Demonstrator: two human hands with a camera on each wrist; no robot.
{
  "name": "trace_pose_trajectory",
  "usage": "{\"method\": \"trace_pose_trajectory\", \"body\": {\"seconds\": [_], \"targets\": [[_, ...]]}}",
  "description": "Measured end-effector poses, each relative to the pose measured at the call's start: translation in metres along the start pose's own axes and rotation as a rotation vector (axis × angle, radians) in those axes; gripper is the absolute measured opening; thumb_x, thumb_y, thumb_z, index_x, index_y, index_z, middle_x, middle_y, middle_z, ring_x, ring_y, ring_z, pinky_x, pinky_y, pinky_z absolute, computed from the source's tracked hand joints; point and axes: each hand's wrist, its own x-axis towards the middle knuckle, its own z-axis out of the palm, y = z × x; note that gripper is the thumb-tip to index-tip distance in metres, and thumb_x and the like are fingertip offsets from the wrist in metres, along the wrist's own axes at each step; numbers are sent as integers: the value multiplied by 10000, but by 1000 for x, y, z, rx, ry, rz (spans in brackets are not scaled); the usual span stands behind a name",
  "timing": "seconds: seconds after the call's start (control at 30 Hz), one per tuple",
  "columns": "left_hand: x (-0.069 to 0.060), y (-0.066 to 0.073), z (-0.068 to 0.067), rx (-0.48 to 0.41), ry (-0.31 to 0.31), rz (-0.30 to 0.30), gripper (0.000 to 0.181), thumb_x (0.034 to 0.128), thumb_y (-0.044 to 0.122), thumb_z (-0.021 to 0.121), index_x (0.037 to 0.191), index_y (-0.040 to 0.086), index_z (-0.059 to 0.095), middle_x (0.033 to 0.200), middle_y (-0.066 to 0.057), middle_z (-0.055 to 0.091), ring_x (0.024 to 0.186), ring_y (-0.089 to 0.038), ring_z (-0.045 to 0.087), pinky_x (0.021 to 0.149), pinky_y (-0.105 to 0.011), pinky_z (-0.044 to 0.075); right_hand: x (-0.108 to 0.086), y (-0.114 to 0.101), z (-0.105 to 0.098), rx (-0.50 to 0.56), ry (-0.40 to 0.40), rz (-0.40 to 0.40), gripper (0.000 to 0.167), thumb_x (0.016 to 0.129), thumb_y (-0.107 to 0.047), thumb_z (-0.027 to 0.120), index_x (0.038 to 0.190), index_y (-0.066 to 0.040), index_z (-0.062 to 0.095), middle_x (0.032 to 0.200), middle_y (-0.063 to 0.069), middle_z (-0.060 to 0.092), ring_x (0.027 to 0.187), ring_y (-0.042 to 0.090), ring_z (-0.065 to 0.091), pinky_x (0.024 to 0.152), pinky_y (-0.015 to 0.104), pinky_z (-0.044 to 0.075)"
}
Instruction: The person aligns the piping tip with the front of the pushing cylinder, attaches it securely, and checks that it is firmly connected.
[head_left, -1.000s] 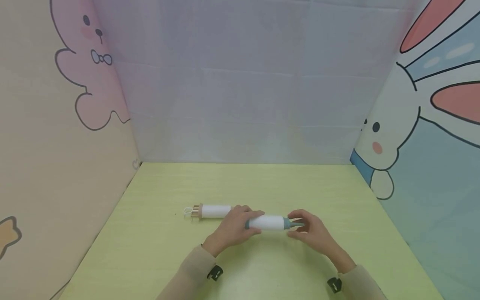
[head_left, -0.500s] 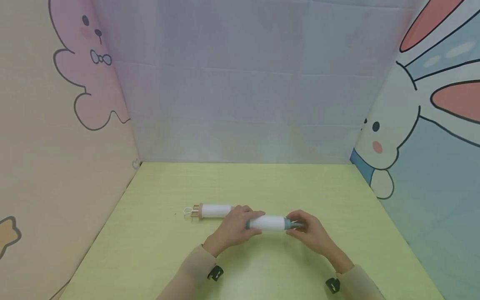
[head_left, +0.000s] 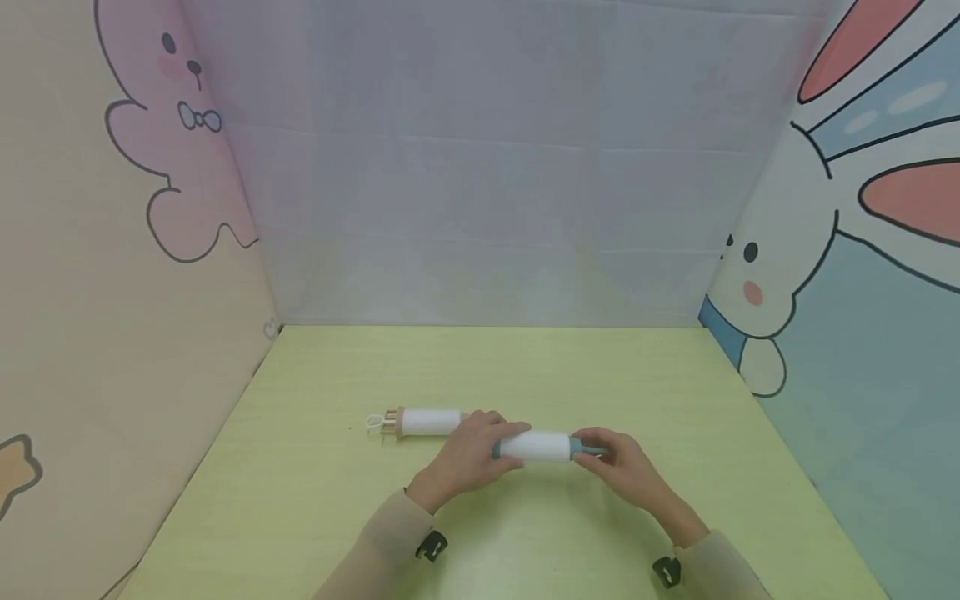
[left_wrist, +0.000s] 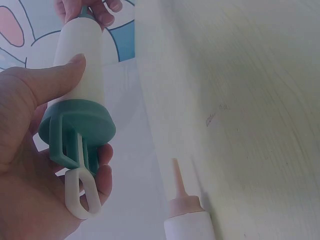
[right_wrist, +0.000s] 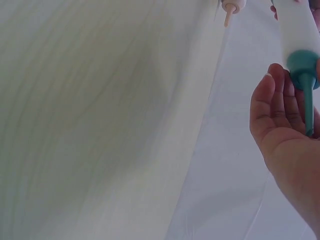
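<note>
My left hand (head_left: 467,454) grips the back of a white icing syringe (head_left: 534,446) with teal ends, held level over the table. In the left wrist view the thumb lies along its barrel (left_wrist: 92,45), and fingers curl below the teal flange (left_wrist: 77,122). A white pull ring (left_wrist: 82,192) sticks out behind the flange. At the front end my right hand (head_left: 622,467) pinches the teal nozzle collar (right_wrist: 302,62); the thin nozzle (right_wrist: 308,105) points into its palm. Behind my left hand lies a second icing syringe (head_left: 429,422), white with beige ends, its tip partly hidden by that hand.
The syringes are on or above a pale green-yellow table (head_left: 480,367). A pale cloth wall (head_left: 480,167) rises at its back edge, and cartoon-printed panels (head_left: 885,375) stand at both sides.
My right hand has moved slightly left and its fingers have closed onto the teal collar. The left hand and the beige-ended icing syringe have stayed nearly still.
</note>
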Motion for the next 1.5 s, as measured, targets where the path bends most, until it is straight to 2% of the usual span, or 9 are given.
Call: {"method": "trace_pose_trajectory", "body": {"seconds": [0.3,0.5,0.6,0.73,0.83,0.97,1.13,1.37,1.5], "targets": [[3,2,5,20,-5,8,449,832,337,742,1256,239,633,1031,1,618,902,-181,526,757,-337,424,-2,-1,-3,-30,-38,-15,245,939,-99,609,1135,49,609,1044,139,656,901,220,650,739,312,530],[5,3,7,49,11,4,459,828,357,741,1263,262,628,1046,0,612,919,-192,527,742,-356,424,-2,-9,-9,-35,-80,16,240,946,-70,588,1134,79,600,983,139,663,830,236,651,661,428,534],[6,4,8,62,14,-3,461,828,370,738,1265,276,626,1050,3,608,917,-191,522,729,-362,412,-2,-7,-11,-20,-82,30,244,943,-71,593,1135,79,602,977,134,659,821,230,645,657,433,532],[12,6,12,62,35,-6,467,827,380,738,1267,271,626,1056,2,605,915,-191,517,723,-362,418,-2,1,-14,-1,-28,63,270,937,-125,618,1144,49,615,1012,132,655,843,313,638,672,410,532],[18,7,15,67,49,-11,473,820,384,744,1264,271,627,1063,6,605,922,-189,515,727,-359,426,-2,3,-16,8,33,101,295,923,-164,644,1143,32,623,1067,157,648,883,327,640,697,398,532],[26,11,18,66,39,-25,470,812,359,754,1257,270,631,1065,7,602,928,-189,507,745,-348,414,-3,3,-19,35,92,145,319,897,-179,679,1141,23,633,1116,182,635,915,276,649,715,382,534],[34,16,21,65,28,-41,464,801,324,769,1241,254,640,1062,0,604,926,-194,502,740,-333,399,-5,5,-22,49,120,162,356,891,-170,687,1170,40,620,1153,213,613,921,273,654,718,383,535],[50,21,39,133,28,-73,465,811,349,756,1254,281,629,1095,2,606,950,-208,509,738,-351,394,-8,11,-30,84,167,189,380,899,-115,670,1228,56,584,1240,264,544,973,317,642,730,353,536],[58,19,52,168,62,-89,458,816,328,755,1253,276,629,1103,-6,609,982,-217,522,794,-382,411,-5,14,-34,83,177,223,399,907,-133,664,1250,49,573,1276,270,511,1005,334,628,749,344,532]]}}
